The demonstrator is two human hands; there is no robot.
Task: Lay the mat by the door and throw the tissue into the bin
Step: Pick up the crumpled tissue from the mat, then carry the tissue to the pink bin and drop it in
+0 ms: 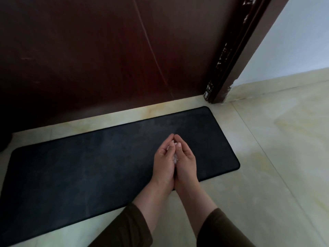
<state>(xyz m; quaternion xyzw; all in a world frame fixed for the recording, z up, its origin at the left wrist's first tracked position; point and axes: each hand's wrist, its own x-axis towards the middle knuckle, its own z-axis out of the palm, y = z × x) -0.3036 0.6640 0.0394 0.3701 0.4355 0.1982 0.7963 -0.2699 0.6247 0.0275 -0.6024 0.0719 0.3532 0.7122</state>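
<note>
A long black mat (pixel 89 166) lies flat on the pale tiled floor, parallel to the dark brown door (pixel 106 50). Above the mat's right half, my left hand (pixel 163 159) and my right hand (pixel 186 157) are pressed together, palms facing. A small white tissue (pixel 175 158) shows in the gap between them, mostly hidden by the fingers. No bin is in view.
The door frame (pixel 229 68) stands at the right of the door, chipped near its base. A white wall (pixel 293 41) with a pale skirting runs to the right. Pale tiles (pixel 276 166) stretch right of the mat. A dark object (pixel 4 139) sits at the far left edge.
</note>
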